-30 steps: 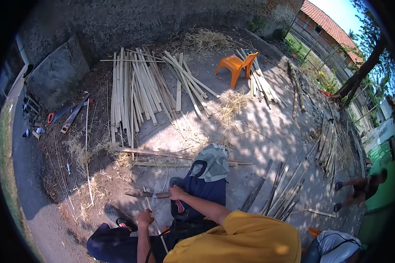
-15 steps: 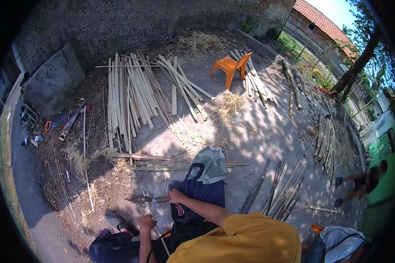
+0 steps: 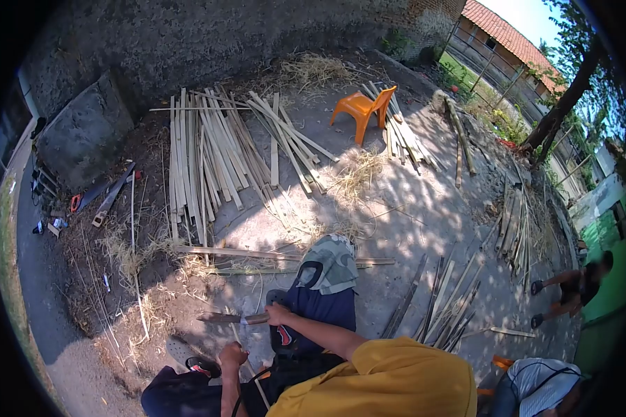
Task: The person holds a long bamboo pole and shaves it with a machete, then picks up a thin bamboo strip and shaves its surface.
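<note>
My right hand [image 3: 278, 314] is wrapped around the wooden handle of a machete [image 3: 218, 317], whose dark blade points to the left. Just below it, my left hand [image 3: 233, 355] is closed on a thin bamboo strip [image 3: 261, 393]. The strip slants from beside my lap up past my fingers, and its upper end overlaps the blade in this view. A folded camouflage cloth [image 3: 334, 263] covers my knee near the right hand.
Long split slats [image 3: 209, 153] lie piled by the wall, near an orange plastic chair [image 3: 364, 108]. Handsaws [image 3: 111, 198] rest on the ground at left. More strips [image 3: 452, 306] lie at right, where another person [image 3: 583, 286] sits. Shavings litter the ground.
The machete and my right hand have shifted very slightly. My left hand has moved down a little, still closed on the strip, while the wider scene stays nearly the same.
</note>
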